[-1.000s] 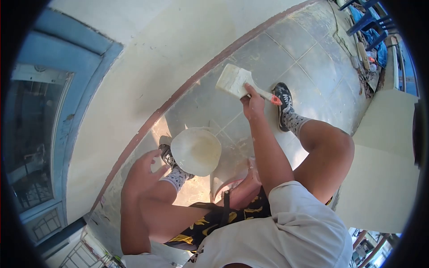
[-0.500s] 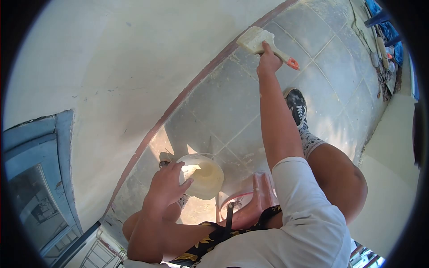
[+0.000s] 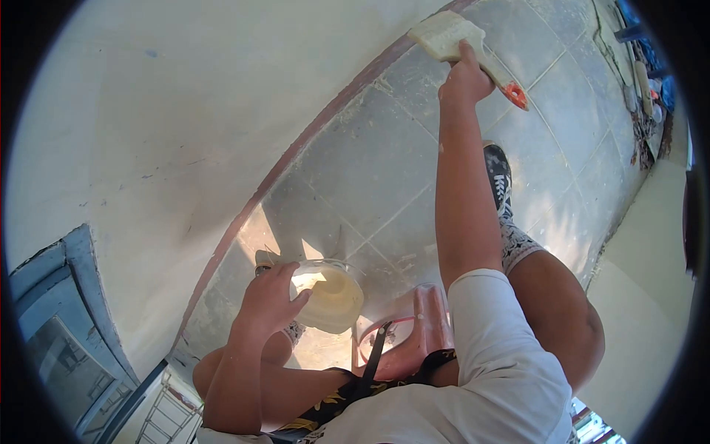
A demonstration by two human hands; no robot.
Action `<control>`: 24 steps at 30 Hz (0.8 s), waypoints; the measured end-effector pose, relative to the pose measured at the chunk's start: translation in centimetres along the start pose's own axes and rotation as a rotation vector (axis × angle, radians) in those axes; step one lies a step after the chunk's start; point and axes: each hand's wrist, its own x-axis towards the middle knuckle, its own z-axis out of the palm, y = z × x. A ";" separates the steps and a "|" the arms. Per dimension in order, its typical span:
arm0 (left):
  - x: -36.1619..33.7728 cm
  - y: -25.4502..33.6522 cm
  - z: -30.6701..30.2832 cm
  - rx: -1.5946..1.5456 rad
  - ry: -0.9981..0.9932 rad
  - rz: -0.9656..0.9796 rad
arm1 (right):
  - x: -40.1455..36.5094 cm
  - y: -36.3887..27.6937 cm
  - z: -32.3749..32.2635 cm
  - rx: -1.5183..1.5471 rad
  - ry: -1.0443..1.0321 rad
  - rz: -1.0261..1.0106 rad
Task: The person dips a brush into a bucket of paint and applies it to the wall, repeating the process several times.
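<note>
My right hand (image 3: pixel 468 78) is wrapped round a wide paintbrush (image 3: pixel 441 37) with a pale head and an orange-red handle end. The bristle edge lies over the reddish strip (image 3: pixel 318 132) along the foot of the wall; whether it touches cannot be made out. My left hand (image 3: pixel 272 297) grips the near-left rim of a translucent, pale plastic bucket (image 3: pixel 339 303), thumb over the edge. Sunlight falls into the bucket, and a yellowish tint shows inside.
A pale wall (image 3: pixel 185 96) rises on the left, with a blue-framed window (image 3: pixel 78 274). Under me is a pink plastic stool (image 3: pixel 430 325) on the grey tiled floor (image 3: pixel 370 170). Clutter with blue sheeting (image 3: pixel 667 92) lies at the far right beside a low wall (image 3: pixel 640 288).
The paintbrush and my right hand have moved up and to the right, and the brush head has turned slightly. My left hand stays on the bucket; the camera view has shifted a little.
</note>
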 end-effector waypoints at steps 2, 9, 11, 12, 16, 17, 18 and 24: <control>0.2 0.2 -0.1 0.002 0.004 0.000 | -0.5 1.2 -1.5 -0.132 0.043 0.068; 0.9 0.2 -0.2 0.010 -0.016 -0.022 | -1.4 4.3 -0.9 -0.398 -0.003 0.061; 1.1 0.2 -0.3 0.016 -0.021 -0.019 | -1.1 4.9 0.6 -0.314 -0.002 0.011; 1.1 0.3 -0.4 0.011 -0.035 -0.027 | -1.0 4.6 1.4 -0.233 -0.010 -0.039; 1.2 -0.1 -0.2 0.005 -0.003 -0.009 | -0.9 0.8 0.4 0.002 -0.020 0.035; 1.2 -0.1 -0.3 0.003 -0.001 -0.011 | -0.5 1.2 -0.4 -0.030 -0.013 0.014; 1.3 0.0 -0.4 0.001 -0.003 -0.017 | -0.5 1.5 -1.0 -0.031 -0.013 0.015; 1.6 0.0 -0.2 0.017 -0.012 -0.019 | -0.8 3.6 -2.2 -0.291 0.028 0.089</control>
